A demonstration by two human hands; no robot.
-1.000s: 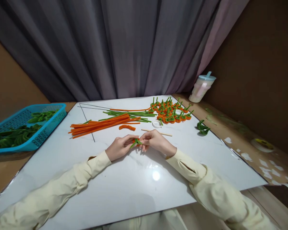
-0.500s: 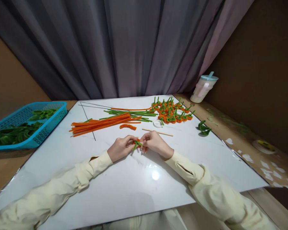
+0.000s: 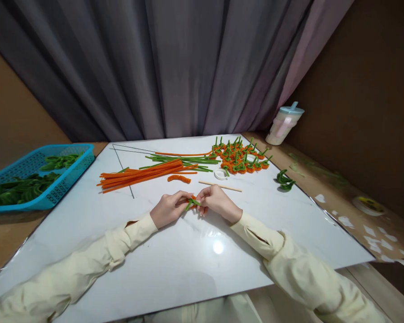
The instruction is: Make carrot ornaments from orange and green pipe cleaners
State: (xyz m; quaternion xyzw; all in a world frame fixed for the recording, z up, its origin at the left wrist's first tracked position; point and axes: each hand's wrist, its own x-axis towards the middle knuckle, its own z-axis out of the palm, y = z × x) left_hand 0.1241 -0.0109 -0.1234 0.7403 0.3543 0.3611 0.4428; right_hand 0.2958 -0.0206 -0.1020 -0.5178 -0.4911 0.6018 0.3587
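Note:
My left hand [image 3: 168, 208] and my right hand [image 3: 217, 200] meet over the middle of the white board [image 3: 175, 260], fingertips pinched together on a small orange and green pipe-cleaner piece [image 3: 191, 202]. Its green ends stick out between my fingers. Just beyond my hands lie a short curled orange piece [image 3: 178, 178] and a thin wooden stick [image 3: 220, 185]. Both arms wear cream sleeves.
A bundle of orange pipe cleaners [image 3: 141, 174] and green ones [image 3: 185, 160] lies behind. Several finished orange and green pieces [image 3: 240, 158] cluster at the back right beside a white ring [image 3: 220, 174]. A blue basket [image 3: 33, 176] of green pieces stands left; a lidded cup [image 3: 283, 125] stands back right.
My hands stay together on the small piece, with only slight finger movement. The view has shifted a little.

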